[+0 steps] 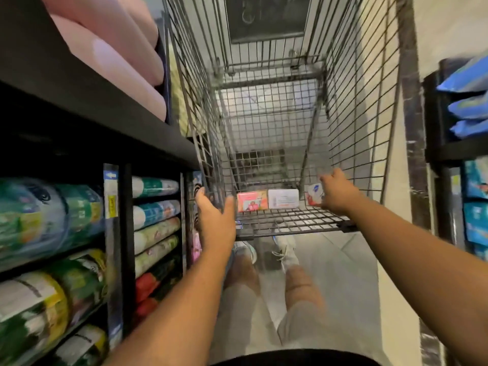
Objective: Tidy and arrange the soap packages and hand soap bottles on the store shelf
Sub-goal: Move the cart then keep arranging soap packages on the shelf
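Resting beside right hand [336, 193], soap package [314, 198]

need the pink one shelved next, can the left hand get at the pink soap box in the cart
Probably yes: the left hand is at the cart rim beside the pink soap box, which stands uncovered on the wire shelf.

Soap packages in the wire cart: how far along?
Done: nothing visible. The pink soap box and white soap box lie in the grey wire cart. In hand: right hand at the red-and-white soap pack, grip unclear; left hand open beside the cart. Left: shelving all three.
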Demonstrator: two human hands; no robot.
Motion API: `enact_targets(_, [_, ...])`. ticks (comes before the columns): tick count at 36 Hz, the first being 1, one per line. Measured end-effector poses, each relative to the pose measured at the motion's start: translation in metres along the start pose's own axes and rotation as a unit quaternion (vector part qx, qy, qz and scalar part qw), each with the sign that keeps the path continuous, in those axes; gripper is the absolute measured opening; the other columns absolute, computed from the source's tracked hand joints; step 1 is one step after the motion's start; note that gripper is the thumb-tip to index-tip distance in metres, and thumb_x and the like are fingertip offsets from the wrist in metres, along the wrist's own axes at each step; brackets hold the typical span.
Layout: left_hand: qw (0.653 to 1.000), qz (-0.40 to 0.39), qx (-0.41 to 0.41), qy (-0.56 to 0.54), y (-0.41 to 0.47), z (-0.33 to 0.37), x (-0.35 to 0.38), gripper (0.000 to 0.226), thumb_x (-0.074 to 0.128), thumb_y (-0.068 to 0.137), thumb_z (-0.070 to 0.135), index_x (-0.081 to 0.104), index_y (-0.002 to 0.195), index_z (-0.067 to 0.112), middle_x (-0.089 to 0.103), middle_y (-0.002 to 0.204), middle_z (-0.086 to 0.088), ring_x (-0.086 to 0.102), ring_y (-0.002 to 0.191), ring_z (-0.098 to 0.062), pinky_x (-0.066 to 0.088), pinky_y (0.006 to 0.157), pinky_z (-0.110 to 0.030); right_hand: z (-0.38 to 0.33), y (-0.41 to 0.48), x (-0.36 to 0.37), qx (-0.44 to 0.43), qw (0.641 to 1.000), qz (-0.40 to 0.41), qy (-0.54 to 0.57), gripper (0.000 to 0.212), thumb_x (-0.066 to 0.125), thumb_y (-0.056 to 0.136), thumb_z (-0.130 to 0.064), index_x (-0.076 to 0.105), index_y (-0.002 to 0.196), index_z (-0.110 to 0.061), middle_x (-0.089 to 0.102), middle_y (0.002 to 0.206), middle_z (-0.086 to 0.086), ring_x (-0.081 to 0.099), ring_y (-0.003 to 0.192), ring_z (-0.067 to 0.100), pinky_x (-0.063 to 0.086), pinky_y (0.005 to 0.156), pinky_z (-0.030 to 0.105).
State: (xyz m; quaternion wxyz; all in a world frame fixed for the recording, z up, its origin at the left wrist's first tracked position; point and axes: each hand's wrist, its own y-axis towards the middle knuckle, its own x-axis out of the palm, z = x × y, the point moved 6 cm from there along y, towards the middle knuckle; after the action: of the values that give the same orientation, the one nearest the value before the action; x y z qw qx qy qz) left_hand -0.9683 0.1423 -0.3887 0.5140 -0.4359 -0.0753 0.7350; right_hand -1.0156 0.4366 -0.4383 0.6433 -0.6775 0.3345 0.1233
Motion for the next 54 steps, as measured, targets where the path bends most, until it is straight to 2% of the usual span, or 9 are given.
enact_targets(2, [0.999, 0.054, 0.005, 0.003, 0.002, -0.004, 0.0, 0.034, 0.046, 0.103, 0.03, 0.044, 0.133, 0.013, 0.059, 0.108, -0.002, 0.061, 0.099, -0.025, 0.042, 0.078, -0.028, 0.003, 0.009, 0.001, 0.023, 1.0, -0.02, 0.004, 0.069, 0.075, 0.085, -0.028, 0.042, 0.142, -0.007, 0.028, 0.147, 0.021, 0.047, 0.126, 0.04, 0.039, 0.109, 0.044])
enact_targets(6, [0.993, 0.106, 0.034, 0.033, 0.009, -0.012, 0.002, 0.033, 0.025, 0.095, 0.054, 0.045, 0.11, 0.032, 0.061, 0.091, 0.002, 0.066, 0.084, -0.035, 0.054, 0.075, -0.049, 0.006, 0.031, -0.011, 0.031, 0.997, 0.013, 0.065, 0.077, 0.085, 0.075, -0.019, 0.046, 0.14, -0.01, 0.037, 0.141, 0.019, 0.048, 0.116, 0.028, 0.04, 0.105, 0.037])
enact_targets(14, [0.99, 0.129, 0.05, 0.042, 0.014, -0.024, 0.006, 0.041, 0.019, 0.091, 0.061, 0.043, 0.109, 0.032, 0.07, 0.105, -0.009, 0.068, 0.085, -0.036, 0.054, 0.073, -0.051, -0.034, 0.074, -0.011, -0.1, 0.989, 0.038, 0.105, 0.069, 0.078, 0.08, -0.01, 0.047, 0.142, -0.017, 0.04, 0.138, 0.01, 0.041, 0.112, 0.012, 0.027, 0.094, 0.016])
enact_targets(22, [0.99, 0.122, 0.036, 0.062, 0.012, -0.022, 0.006, 0.062, 0.017, 0.092, 0.059, 0.045, 0.131, 0.021, 0.07, 0.102, -0.004, 0.067, 0.082, -0.036, 0.054, 0.071, -0.049, -0.05, 0.098, 0.023, -0.101, 0.994, -0.032, -0.008, 0.064, 0.059, 0.093, -0.013, 0.036, 0.152, -0.017, 0.036, 0.157, 0.006, 0.028, 0.145, 0.025, 0.02, 0.116, 0.032])
enact_targets(30, [0.988, 0.129, 0.018, 0.081, 0.009, -0.019, 0.007, 0.048, 0.023, 0.101, 0.042, 0.046, 0.135, 0.016, 0.071, 0.105, -0.004, 0.067, 0.085, -0.035, 0.054, 0.074, -0.047, -0.062, 0.112, 0.035, -0.1, 0.994, -0.036, -0.029, 0.051, 0.052, 0.097, -0.045, 0.044, 0.143, -0.025, 0.048, 0.137, 0.004, 0.039, 0.132, 0.033, 0.039, 0.107, 0.052])
enact_targets(36, [0.985, 0.144, 0.006, 0.093, 0.007, -0.018, 0.007, 0.036, 0.031, 0.106, 0.03, 0.048, 0.133, 0.014, 0.072, 0.107, -0.004, 0.067, 0.089, -0.033, 0.048, 0.071, -0.039, -0.06, 0.108, 0.04, -0.11, 0.99, -0.072, -0.044, 0.046, 0.055, 0.094, -0.035, 0.051, 0.139, -0.025, 0.056, 0.13, 0.008, 0.05, 0.12, 0.03, 0.043, 0.103, 0.047])
enact_targets(41, [0.982, 0.154, 0.007, 0.105, 0.007, -0.018, 0.006, 0.038, 0.028, 0.106, 0.034, 0.046, 0.133, 0.014, 0.071, 0.106, -0.002, 0.068, 0.085, -0.031, 0.047, 0.069, -0.037, -0.056, 0.098, 0.036, -0.129, 0.983, -0.087, -0.097, 0.065, 0.054, 0.097, -0.04, 0.029, 0.154, -0.021, 0.032, 0.158, 0.01, 0.031, 0.143, 0.031, 0.03, 0.117, 0.049])
enact_targets(46, [0.978, 0.167, 0.013, 0.121, 0.004, -0.014, 0.005, 0.04, 0.024, 0.106, 0.041, 0.049, 0.118, 0.013, 0.072, 0.109, 0.0, 0.068, 0.087, -0.032, 0.053, 0.073, -0.046, -0.046, 0.076, 0.02, -0.077, 0.98, -0.047, -0.178, 0.045, 0.052, 0.093, -0.038, 0.052, 0.133, -0.017, 0.052, 0.132, 0.01, 0.046, 0.124, 0.032, 0.043, 0.1, 0.048])
enact_targets(54, [0.974, 0.17, 0.014, 0.15, 0.002, -0.01, 0.002, 0.037, 0.028, 0.106, 0.04, 0.047, 0.112, 0.009, 0.066, 0.091, -0.019, 0.059, 0.08, -0.04, 0.037, 0.062, -0.039, -0.051, 0.029, 0.004, -0.097, 0.989, -0.014, -0.109, 0.053, 0.056, 0.093, -0.04, 0.051, 0.139, -0.017, 0.055, 0.135, 0.014, 0.053, 0.121, 0.033, 0.048, 0.096, 0.041])
